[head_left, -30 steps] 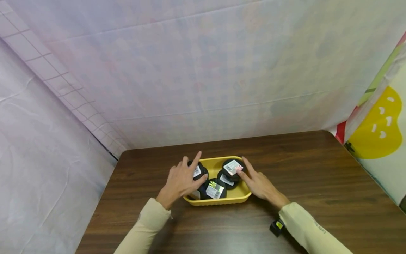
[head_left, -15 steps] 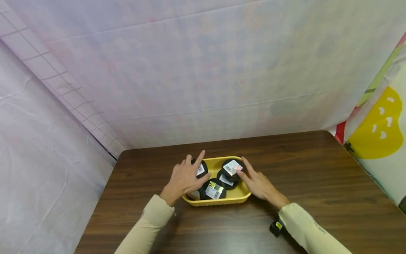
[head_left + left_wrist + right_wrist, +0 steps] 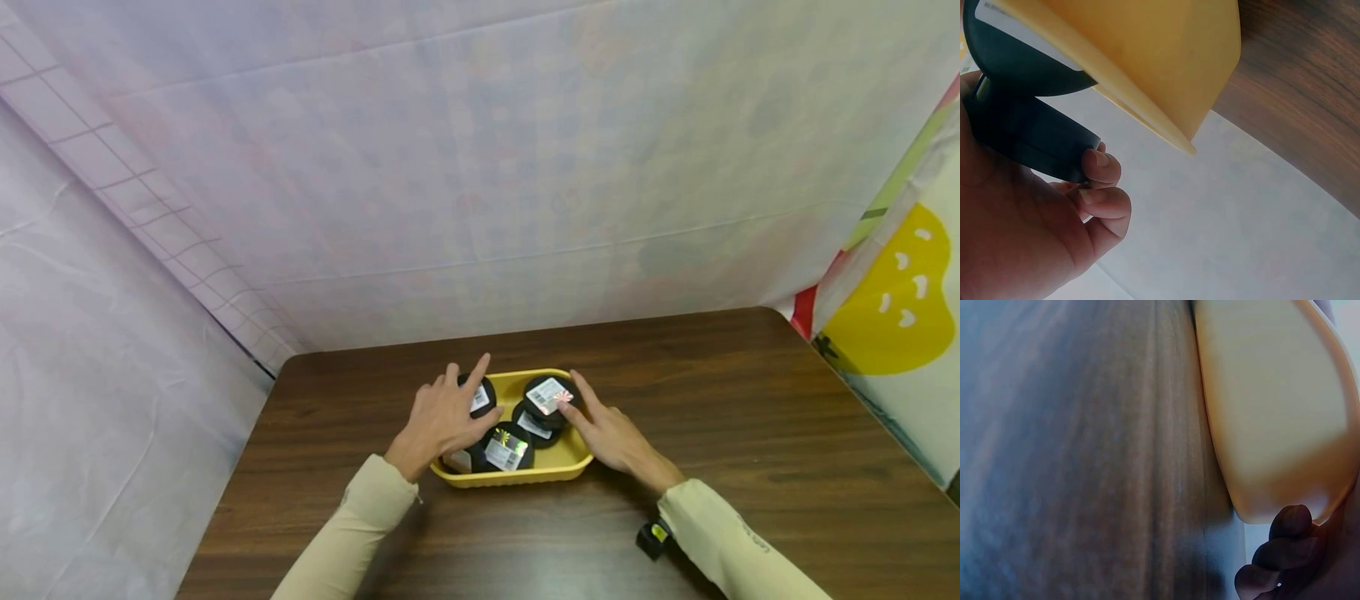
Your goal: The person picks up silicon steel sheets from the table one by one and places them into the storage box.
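Note:
In the head view, a yellow basket (image 3: 543, 475) holds several flat, round black discs with white barcode labels. My left hand (image 3: 441, 417) reaches over its left end and grips one black disc (image 3: 483, 398). The left wrist view shows this black disc (image 3: 1032, 134) between palm and curled fingers, beside another labelled disc at the basket wall. At the right end, my right hand (image 3: 611, 433) holds the basket's rim, fingers outside and thumb over the top disc (image 3: 543, 392) of a small stack. Another disc (image 3: 506, 447) leans near the front wall, its label facing up.
A small black object with a yellow mark (image 3: 652, 540) lies on the brown wooden table (image 3: 480, 550), close to the right sleeve. Pale patterned cloth (image 3: 465, 200) hangs behind the table's back edge.
My left hand has shifted slightly right and away from me, the gripped disc moving with it. The right hand stays at the basket's right end.

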`<state>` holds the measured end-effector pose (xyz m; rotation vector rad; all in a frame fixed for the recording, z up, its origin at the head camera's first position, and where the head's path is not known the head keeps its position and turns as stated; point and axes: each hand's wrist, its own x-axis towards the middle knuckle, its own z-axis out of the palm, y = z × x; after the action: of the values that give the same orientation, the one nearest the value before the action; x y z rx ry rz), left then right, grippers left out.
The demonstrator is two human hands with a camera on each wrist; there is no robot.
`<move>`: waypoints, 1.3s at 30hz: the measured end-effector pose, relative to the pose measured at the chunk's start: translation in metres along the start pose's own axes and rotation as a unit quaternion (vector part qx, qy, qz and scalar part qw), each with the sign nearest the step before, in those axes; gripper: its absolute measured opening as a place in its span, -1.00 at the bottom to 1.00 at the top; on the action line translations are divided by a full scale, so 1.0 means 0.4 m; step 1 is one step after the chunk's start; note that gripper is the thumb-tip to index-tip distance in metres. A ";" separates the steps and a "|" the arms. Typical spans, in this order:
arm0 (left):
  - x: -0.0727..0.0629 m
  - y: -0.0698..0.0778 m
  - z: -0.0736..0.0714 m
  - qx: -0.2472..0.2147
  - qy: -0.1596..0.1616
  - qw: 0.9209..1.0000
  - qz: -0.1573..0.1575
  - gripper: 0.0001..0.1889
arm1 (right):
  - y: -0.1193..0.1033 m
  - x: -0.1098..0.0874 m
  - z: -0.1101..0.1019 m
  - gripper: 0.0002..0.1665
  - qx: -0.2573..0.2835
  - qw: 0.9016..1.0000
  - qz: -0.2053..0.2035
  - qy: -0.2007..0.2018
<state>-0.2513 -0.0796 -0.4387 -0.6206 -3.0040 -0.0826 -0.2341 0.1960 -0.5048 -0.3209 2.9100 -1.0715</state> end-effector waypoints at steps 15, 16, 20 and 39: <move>0.012 0.005 0.002 0.002 -0.010 1.000 0.011 -0.12 | 0.003 0.003 0.000 -0.15 0.002 1.000 0.001 -0.001; 0.013 0.005 0.003 0.002 -0.010 1.000 0.011 -0.12 | 0.003 0.002 0.000 -0.15 0.001 1.000 0.001 -0.001; 0.014 0.006 0.004 0.002 -0.012 1.000 0.012 -0.12 | 0.003 0.001 0.000 -0.14 0.000 1.000 0.000 -0.005; 0.026 0.010 0.019 -0.007 -0.028 1.000 0.004 -0.12 | 0.003 0.002 0.001 -0.13 0.002 1.000 0.006 -0.005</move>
<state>-0.2595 -0.0714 -0.4451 -0.6482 -3.0560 -0.0864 -0.2350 0.1963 -0.5057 -0.3073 2.8968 -1.0694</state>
